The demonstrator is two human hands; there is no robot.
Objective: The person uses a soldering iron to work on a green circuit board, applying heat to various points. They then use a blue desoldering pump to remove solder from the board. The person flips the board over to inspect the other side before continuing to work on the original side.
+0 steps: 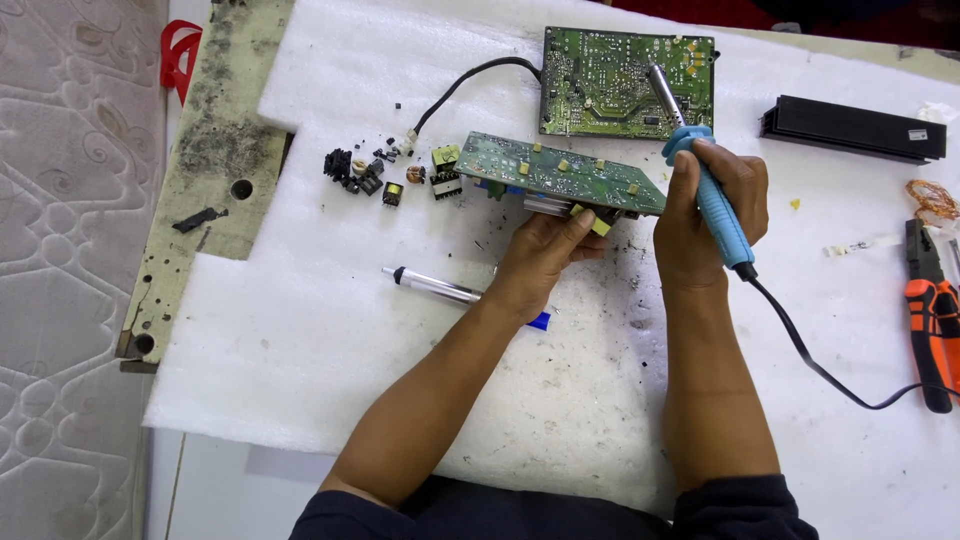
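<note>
My left hand [545,250] grips the near edge of a green circuit board [560,172], holding it tilted above the white foam mat [330,300] with its solder side up. My right hand [708,215] is closed on the blue handle of a soldering iron [700,170]. The iron's metal tip points up and away, over a second green circuit board [610,80] that lies flat at the back of the mat. A black cord [810,355] runs from the iron's handle to the right.
Loose small electronic parts [385,172] lie left of the held board. A silver desoldering pump [435,286] rests by my left wrist. A black finned heat sink [855,128] sits at the back right, orange-handled pliers [930,320] at the right edge.
</note>
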